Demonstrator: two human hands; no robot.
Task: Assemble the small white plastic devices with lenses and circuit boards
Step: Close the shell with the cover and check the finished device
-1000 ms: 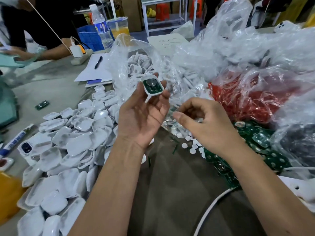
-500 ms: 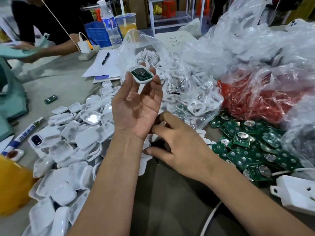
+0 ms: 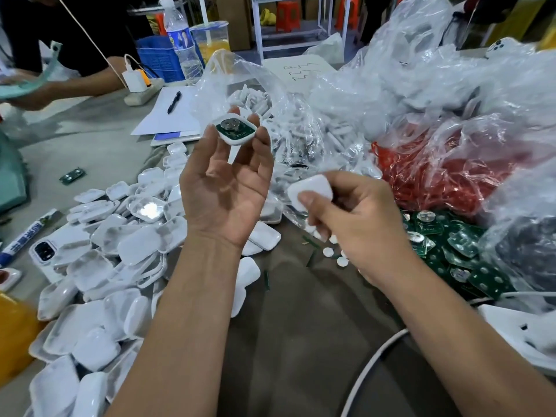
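Nearest, a heap of white plastic shells (image 3: pixel 90 296) lies on the grey table (image 3: pixel 301 326) at the left. On the right side is a pile of green circuit boards (image 3: pixel 451 251), and small white round lenses (image 3: pixel 328 251) are scattered between the two.

The right hand (image 3: pixel 358 224) pinches a white cover (image 3: pixel 310 189) between thumb and fingers, just above the table. The left hand (image 3: pixel 225 191) is raised with the palm up, and its fingertips grip a white housing (image 3: pixel 236 129) which has a green board and a round silver battery inside.

At the left edge lies a marker pen (image 3: pixel 25 236) with blue characters, too blurred to read. Behind the hands stand clear plastic bags (image 3: pixel 301 139) with white parts and a bag of red parts (image 3: pixel 451 170).

Farther away are a sheet with handwritten scribbles (image 3: pixel 301 72), not readable, papers with a black pen (image 3: pixel 174 102), and a water bottle (image 3: pixel 183 46) with a blue label that I cannot read.
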